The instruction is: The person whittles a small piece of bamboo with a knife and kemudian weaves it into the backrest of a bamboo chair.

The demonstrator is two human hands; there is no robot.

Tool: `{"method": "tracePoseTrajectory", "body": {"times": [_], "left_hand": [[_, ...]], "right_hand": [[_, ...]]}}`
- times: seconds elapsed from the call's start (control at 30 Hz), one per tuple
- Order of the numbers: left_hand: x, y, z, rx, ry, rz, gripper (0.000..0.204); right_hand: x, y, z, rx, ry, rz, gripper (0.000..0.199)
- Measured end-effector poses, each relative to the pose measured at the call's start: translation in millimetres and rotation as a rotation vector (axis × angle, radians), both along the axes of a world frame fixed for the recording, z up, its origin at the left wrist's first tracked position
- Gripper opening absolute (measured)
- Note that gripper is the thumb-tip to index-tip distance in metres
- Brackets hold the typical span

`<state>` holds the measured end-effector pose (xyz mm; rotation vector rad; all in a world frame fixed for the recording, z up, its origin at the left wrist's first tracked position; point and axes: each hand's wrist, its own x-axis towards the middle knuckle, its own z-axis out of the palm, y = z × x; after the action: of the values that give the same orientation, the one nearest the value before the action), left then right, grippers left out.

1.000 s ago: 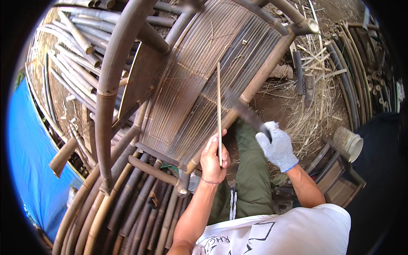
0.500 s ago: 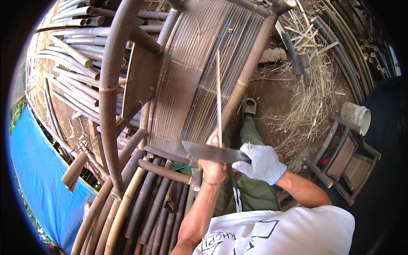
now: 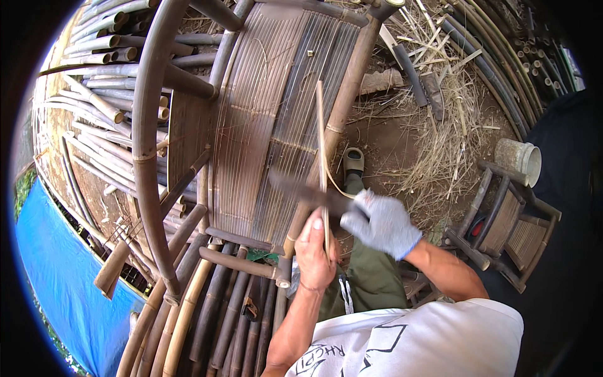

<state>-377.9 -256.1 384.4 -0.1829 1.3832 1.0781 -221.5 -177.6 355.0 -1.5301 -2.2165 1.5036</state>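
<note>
My bare left hand is closed around the lower part of a thin, pale bamboo strip, which points away from me over the edge of a bamboo bench. In a grey knitted glove, my right hand grips the handle of a large knife. Its broad dark blade, smeared by motion, crosses the strip just beyond my left fingers. A thin curled shaving bends off beside the strip near the blade. The handle is mostly hidden in the glove.
Stacked bamboo poles lie at the left, above a blue tarp. Fibrous shavings cover the ground at the upper right. A white bucket and a small bamboo chair stand at the right. Dark poles lie near me, lower left.
The knife and gloved hand have moved away from me along the strip, and a curled shaving now shows. My left hand still holds the strip. The whole view has shifted slightly.
</note>
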Motion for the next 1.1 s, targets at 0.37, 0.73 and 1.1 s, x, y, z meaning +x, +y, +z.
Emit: {"method": "tracePoseTrajectory", "body": {"times": [0.37,0.73,1.1], "left_hand": [[3.6,6.8,6.6,-0.043,0.176,-0.243,0.041],[9.1,7.3,-4.7,0.093,0.415,-0.236,0.034],[23.8,-12.6,24.2,0.090,0.347,-0.314,0.043]], "right_hand": [[15.1,22.2,6.1,-0.026,0.023,0.036,0.036],[16.8,-26.2,24.2,-0.161,0.024,-0.022,0.041],[14.9,8.1,-16.2,0.066,-0.076,-0.157,0.042]]}}
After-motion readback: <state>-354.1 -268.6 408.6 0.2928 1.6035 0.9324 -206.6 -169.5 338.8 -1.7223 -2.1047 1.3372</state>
